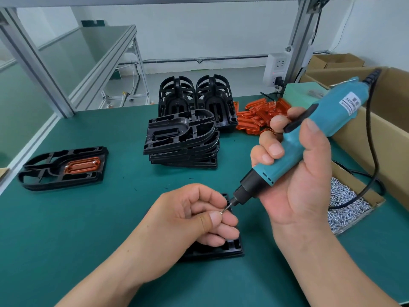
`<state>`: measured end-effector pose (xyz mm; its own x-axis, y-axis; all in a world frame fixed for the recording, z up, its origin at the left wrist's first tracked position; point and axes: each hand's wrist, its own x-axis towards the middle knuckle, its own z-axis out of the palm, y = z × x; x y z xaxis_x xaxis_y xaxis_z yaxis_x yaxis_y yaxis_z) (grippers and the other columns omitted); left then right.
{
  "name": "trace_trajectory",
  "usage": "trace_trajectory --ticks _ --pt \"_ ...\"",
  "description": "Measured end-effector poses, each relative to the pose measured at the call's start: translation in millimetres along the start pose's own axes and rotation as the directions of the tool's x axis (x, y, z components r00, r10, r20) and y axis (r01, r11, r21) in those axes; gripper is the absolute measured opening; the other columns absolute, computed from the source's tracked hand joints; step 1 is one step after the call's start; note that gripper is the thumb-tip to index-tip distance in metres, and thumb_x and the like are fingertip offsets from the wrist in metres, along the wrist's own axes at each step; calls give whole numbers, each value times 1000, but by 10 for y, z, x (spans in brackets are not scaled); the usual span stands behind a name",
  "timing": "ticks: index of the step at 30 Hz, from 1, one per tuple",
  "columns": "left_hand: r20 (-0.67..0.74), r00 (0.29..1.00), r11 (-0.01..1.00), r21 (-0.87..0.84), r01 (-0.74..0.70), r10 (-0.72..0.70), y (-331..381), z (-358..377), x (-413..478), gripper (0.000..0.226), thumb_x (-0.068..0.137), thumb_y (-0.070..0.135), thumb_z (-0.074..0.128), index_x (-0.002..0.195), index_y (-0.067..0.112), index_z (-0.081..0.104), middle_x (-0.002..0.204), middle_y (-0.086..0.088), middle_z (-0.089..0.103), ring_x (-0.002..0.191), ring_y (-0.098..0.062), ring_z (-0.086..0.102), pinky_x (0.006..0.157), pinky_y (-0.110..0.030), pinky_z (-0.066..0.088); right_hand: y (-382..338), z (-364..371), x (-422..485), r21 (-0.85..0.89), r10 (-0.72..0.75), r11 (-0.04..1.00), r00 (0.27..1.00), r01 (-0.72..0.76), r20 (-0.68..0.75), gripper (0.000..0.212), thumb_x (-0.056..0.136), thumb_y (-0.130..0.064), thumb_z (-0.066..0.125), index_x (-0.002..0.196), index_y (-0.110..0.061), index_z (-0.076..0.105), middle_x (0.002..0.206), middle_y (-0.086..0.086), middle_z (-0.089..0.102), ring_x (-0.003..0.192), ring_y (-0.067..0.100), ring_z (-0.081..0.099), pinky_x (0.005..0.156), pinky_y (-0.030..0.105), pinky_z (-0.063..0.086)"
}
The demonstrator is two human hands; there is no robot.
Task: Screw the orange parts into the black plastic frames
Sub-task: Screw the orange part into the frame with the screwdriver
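Hands first, two of them, both busy. My left hand (pixel 194 218) is curled, thumb and forefinger pinching one small screw (pixel 224 209) that meets the tip of the driver's bit. My right hand (pixel 294 173) is wrapped round the one teal driver (pixel 321 129), tilted with its nose down to the left; its black cable (pixel 374 138) loops off to the right.

Under my left hand lies one black frame (pixel 223 249), flat on the mat and mostly hidden, so I cannot tell whether an orange part sits in it. One finished frame (pixel 44 176) lies well apart at the left, holding one orange part (pixel 82 165). In the middle stands one stack (pixel 181 140) of flat frames, several deep; I cannot count them exactly. Behind it are two upright rows (pixel 177 96) of frames, side by side. Just right of those is one loose pile (pixel 259 116) of orange parts, too jumbled to count.

One small open box (pixel 345 202) full of silver screws sits at the right, beside one big carton (pixel 394 120); a second carton (pixel 334 60) stands farther back.

The bench has a dark green mat (pixel 88 218) and aluminium posts (pixel 33 63). A white socket (pixel 276 67) hangs on the right post, one plug in it. Beyond are another bench (pixel 106 41), a pale wall and a grey floor
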<state>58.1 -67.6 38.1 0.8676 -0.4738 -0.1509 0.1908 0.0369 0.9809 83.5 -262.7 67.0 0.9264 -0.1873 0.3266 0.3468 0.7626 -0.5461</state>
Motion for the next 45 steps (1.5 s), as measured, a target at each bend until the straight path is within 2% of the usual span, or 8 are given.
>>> trace_trajectory --ticks 9,18,20,23,26,29,36,45 --pt "-122 991 993 113 -39 53 -54 48 -21 23 101 -5 59 110 14 68 98 -9 80 92 -28 79 75 -31 64 82 0 -16 -105 -61 993 997 56 -48 11 106 -19 53 118 -19 51 106 -1 67 68 8 53 66 23 47" --pt "-83 978 910 388 -145 191 -30 50 -50 32 93 24 63 111 49 68 110 17 77 95 -8 77 77 -21 60 94 -85 26 -64 -36 998 989 27 -143 12 108 -16 52 119 -18 51 102 -1 64 66 8 49 64 22 45" --pt "-118 944 801 568 -190 307 -23 -29 -58 31 93 30 63 116 51 66 113 26 73 94 -2 74 76 -17 58 86 -106 41 -64 -39 998 989 30 -145 10 108 -16 52 118 -18 52 101 -1 64 66 8 49 63 22 45" --pt "-114 862 479 863 -161 495 22 -174 -42 25 93 40 61 117 45 66 113 32 65 102 3 63 74 -14 49 74 -140 63 -95 -36 995 989 22 -145 10 106 -15 52 117 -18 52 98 -1 64 64 9 49 61 22 45" --pt "-65 872 311 945 -102 485 31 -231 -13 31 91 48 61 119 38 70 114 26 62 114 -1 53 93 -24 48 81 -151 74 -150 -29 989 990 8 -136 11 105 -14 53 114 -18 54 96 -1 64 63 9 49 60 23 44" --pt "-40 917 228 972 -56 396 -3 -221 15 42 90 56 61 126 36 68 117 21 59 115 -9 50 98 -32 47 93 -135 77 -231 -31 973 993 3 -116 10 103 -13 53 111 -18 56 95 1 64 61 10 49 57 23 43" --pt "-127 939 202 977 63 319 -75 -224 71 57 85 71 54 134 43 58 118 23 56 118 -4 50 93 -29 49 113 -79 57 -332 -23 943 999 6 -48 12 99 -10 55 109 -16 57 93 5 66 57 14 47 54 26 43" --pt "-162 937 213 972 98 309 -100 -223 111 53 81 73 53 125 45 59 110 23 55 112 -4 50 88 -29 48 152 -50 26 -398 -12 917 1000 12 5 14 98 -9 57 111 -15 57 92 6 67 54 15 50 54 27 43"
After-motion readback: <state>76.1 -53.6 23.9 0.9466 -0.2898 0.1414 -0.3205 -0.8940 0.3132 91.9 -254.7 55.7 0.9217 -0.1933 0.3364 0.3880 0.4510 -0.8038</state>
